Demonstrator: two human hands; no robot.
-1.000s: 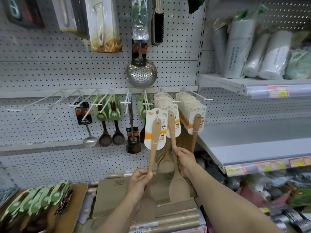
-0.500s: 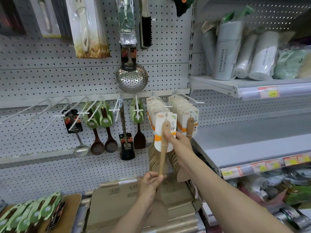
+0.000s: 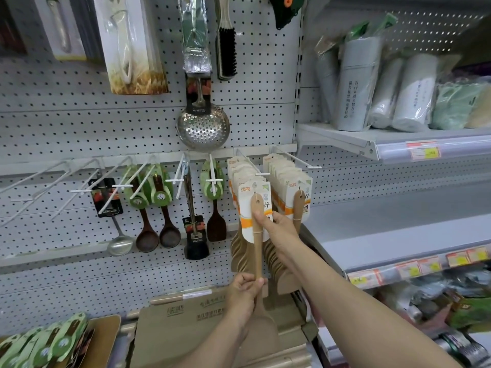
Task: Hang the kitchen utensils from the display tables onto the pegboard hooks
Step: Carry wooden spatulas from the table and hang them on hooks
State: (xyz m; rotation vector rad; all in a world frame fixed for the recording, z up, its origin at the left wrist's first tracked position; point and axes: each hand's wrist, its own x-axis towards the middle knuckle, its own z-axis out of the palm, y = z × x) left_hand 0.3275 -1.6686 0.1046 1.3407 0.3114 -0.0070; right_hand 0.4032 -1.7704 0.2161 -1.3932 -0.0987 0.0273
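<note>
Left hand [image 3: 243, 290], right hand [image 3: 279, 227] grip wooden spatula [image 3: 257, 251] at pegboard [image 3: 66, 123]; grey shelves [image 3: 398, 227] right.

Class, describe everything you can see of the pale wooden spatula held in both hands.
The wooden spatula is pale and smooth-looking, nearly upright, blade down. Its rounded handle top, with a small hole, lies on a white-and-orange card. The left hand grips the lower handle above the flat blade; the right hand pinches the top, at the front of a row of similar carded spatulas. Whether it hangs on a hook is unclear.
</note>
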